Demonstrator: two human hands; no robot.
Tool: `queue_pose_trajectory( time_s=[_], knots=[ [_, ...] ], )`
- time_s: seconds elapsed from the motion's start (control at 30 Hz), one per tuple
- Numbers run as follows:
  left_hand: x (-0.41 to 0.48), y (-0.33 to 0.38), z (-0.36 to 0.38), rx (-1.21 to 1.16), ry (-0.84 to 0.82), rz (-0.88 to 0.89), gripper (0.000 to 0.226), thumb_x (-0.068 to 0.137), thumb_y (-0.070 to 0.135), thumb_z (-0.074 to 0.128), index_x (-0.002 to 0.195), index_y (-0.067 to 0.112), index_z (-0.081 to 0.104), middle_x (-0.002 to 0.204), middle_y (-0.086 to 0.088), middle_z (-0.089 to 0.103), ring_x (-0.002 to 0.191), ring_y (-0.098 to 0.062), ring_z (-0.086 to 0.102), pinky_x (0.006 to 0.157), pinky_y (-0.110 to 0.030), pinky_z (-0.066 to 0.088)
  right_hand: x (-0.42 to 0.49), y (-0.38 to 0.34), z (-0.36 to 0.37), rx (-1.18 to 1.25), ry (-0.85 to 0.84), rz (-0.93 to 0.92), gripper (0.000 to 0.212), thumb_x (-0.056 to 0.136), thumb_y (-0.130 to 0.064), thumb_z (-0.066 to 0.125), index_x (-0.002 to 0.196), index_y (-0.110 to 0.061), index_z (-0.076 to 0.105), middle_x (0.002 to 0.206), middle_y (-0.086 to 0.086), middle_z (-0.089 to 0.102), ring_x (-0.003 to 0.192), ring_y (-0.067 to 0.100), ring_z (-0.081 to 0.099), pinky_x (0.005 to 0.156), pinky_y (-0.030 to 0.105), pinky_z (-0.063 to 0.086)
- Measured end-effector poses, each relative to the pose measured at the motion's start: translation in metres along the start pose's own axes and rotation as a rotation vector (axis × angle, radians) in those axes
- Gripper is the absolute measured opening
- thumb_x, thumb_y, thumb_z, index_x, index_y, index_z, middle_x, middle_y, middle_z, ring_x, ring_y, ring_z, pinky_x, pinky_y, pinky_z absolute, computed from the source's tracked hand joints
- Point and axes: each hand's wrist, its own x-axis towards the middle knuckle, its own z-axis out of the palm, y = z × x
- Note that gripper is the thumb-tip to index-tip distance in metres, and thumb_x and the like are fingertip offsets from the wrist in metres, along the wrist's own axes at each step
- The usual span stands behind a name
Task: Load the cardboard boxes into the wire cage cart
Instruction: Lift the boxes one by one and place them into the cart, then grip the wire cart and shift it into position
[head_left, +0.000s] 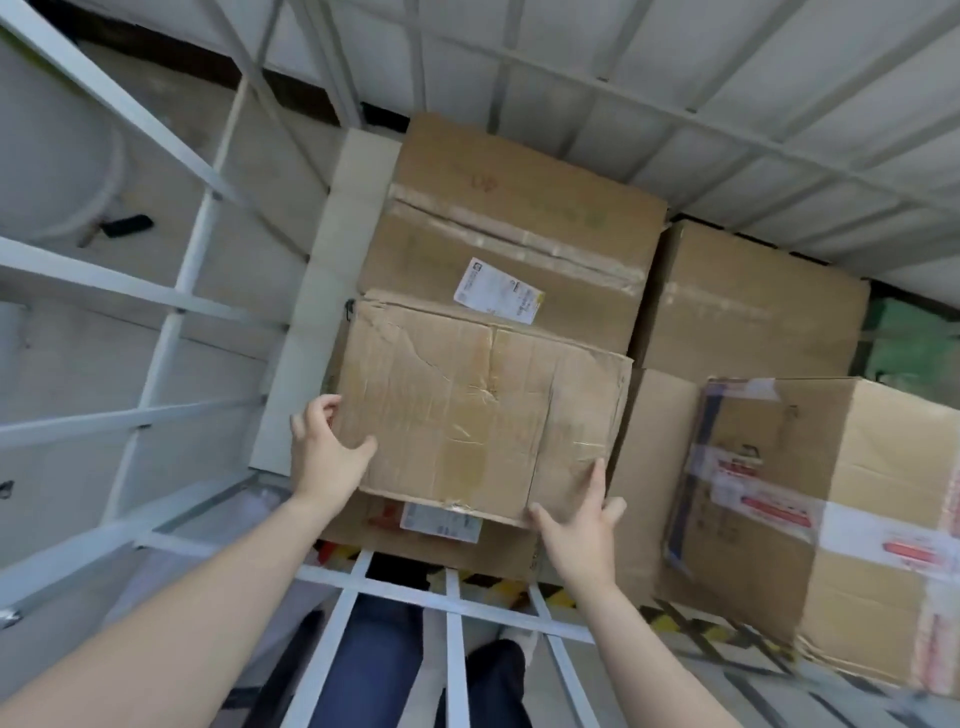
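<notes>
Cardboard, creased and scarred with old tape: the creased box (478, 410) lies flat inside the cart (457, 607), on top of the stack toward the cart's near left corner.

Hidden or unclear:
- The creased box covers most of a lower box (498, 556). We see only that box's near strip, with part of a label (441, 524) whose print is too blurred to read.
- It also overlaps the near edge of the big box (519, 223) behind it.
- The taped box (841, 530) at the cart's right side is cut off by the frame edge.

Writing:
- A white shipping label (498, 293) sits on the big box, and we cannot read its text.
- Faint red marks near that box's far edge are not legible.
- The red-and-white tape on the taped box carries print that we cannot make out.

Hands:
- The left hand (324, 452) grips the creased box's left edge, fingers curled over the side and thumb flat on the top face.
- The right hand (579, 525) is at the near right corner with its fingers spread and mostly straight. The index finger lies along the right edge and the thumb rests against the near edge.
- We cannot tell whether the remaining fingers reach under the box.
</notes>
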Motion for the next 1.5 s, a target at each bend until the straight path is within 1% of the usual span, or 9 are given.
queue_pose_trajectory(
  time_s=[0.17,0.33,0.47,0.6,0.77,0.9,1.07,1.27,1.5],
  knots=[
    [0.005,-0.002,0.004,0.19,-0.056,-0.045,0.078,0.082,0.035,0.073,0.147,0.025,0.03,0.136,-0.01,0.034,0.127,-0.03,0.035,0.104,-0.043,0.035,0.003,0.018,0.003,-0.034,-0.067,0.043,0.099,0.088,-0.053,0.062,0.155,-0.034,-0.01,0.146,0.01,0.016,0.112,0.032,0.055,0.094,0.038,0.046],
    [0.008,0.032,0.004,0.425,-0.187,-0.124,0.088,0.086,0.042,0.067,0.152,0.013,0.018,0.145,-0.015,0.022,0.135,-0.036,0.023,0.109,-0.045,0.029,0.006,0.005,-0.013,-0.065,-0.207,0.042,0.094,0.089,-0.047,0.064,0.156,-0.028,0.002,0.158,0.01,0.0,0.133,0.034,0.043,0.106,0.041,0.04],
    [-0.022,0.098,0.01,0.385,-0.243,0.09,0.064,0.091,0.029,0.059,0.148,0.017,0.032,0.145,-0.009,0.024,0.136,-0.031,0.024,0.11,-0.04,0.028,0.004,-0.03,-0.057,0.045,-0.109,-0.129,0.075,0.091,-0.03,0.063,0.153,-0.026,0.02,0.152,0.007,0.013,0.12,0.029,0.053,0.1,0.036,0.044],
    [-0.078,0.157,0.007,0.284,-0.331,0.259,0.031,0.091,0.024,0.056,0.122,0.019,0.059,0.133,-0.005,0.049,0.122,-0.021,0.048,0.1,-0.03,0.04,-0.023,-0.045,-0.118,0.011,-0.049,-0.276,0.063,0.091,-0.025,0.058,0.147,-0.025,0.029,0.137,0.005,0.025,0.09,0.02,0.054,0.085,0.033,0.048],
    [-0.176,0.209,-0.026,0.251,-0.22,0.407,0.02,0.093,0.024,0.056,0.111,0.018,0.063,0.114,0.001,0.06,0.095,-0.013,0.055,0.066,-0.016,0.037,-0.089,-0.017,-0.201,-0.11,-0.064,-0.365,0.047,0.091,-0.03,0.056,0.134,-0.019,0.045,0.131,0.008,0.037,0.112,0.026,0.053,0.089,0.032,0.042],
    [-0.261,0.247,-0.063,0.247,-0.147,0.502,0.018,0.091,0.021,0.055,0.106,0.019,0.065,0.108,0.0,0.063,0.091,-0.016,0.058,0.072,-0.026,0.041,-0.149,0.03,-0.28,-0.132,-0.079,-0.41,0.042,0.091,-0.029,0.058,0.13,-0.015,0.049,0.124,0.008,0.049,0.108,0.023,0.054,0.085,0.031,0.045],
    [-0.376,0.323,-0.087,0.211,-0.107,0.728,0.024,0.088,0.02,0.054,0.109,0.023,0.065,0.112,0.001,0.064,0.1,-0.018,0.06,0.084,-0.027,0.046,-0.239,0.066,-0.394,-0.069,0.18,-0.48,0.036,0.088,-0.027,0.057,0.121,-0.014,0.054,0.118,0.012,0.057,0.096,0.027,0.059,0.073,0.029,0.046],
    [-0.505,0.42,-0.068,0.329,-0.21,1.094,0.025,0.092,0.022,0.052,0.114,0.022,0.064,0.108,0.004,0.062,0.095,-0.01,0.057,0.08,-0.021,0.041,-0.345,0.105,-0.492,0.017,0.335,-0.581,0.03,0.092,-0.032,0.056,0.119,-0.019,0.055,0.11,0.003,0.062,0.095,0.017,0.061,0.073,0.027,0.048],
    [-0.614,0.473,-0.004,0.412,-0.316,1.285,0.028,0.09,0.021,0.056,0.117,0.017,0.065,0.115,0.0,0.065,0.101,-0.015,0.061,0.086,-0.024,0.047,-0.392,0.179,-0.539,0.078,0.452,-0.551,0.029,0.093,-0.034,0.054,0.118,-0.02,0.056,0.112,0.002,0.061,0.097,0.018,0.061,0.079,0.031,0.049]
  ],
)
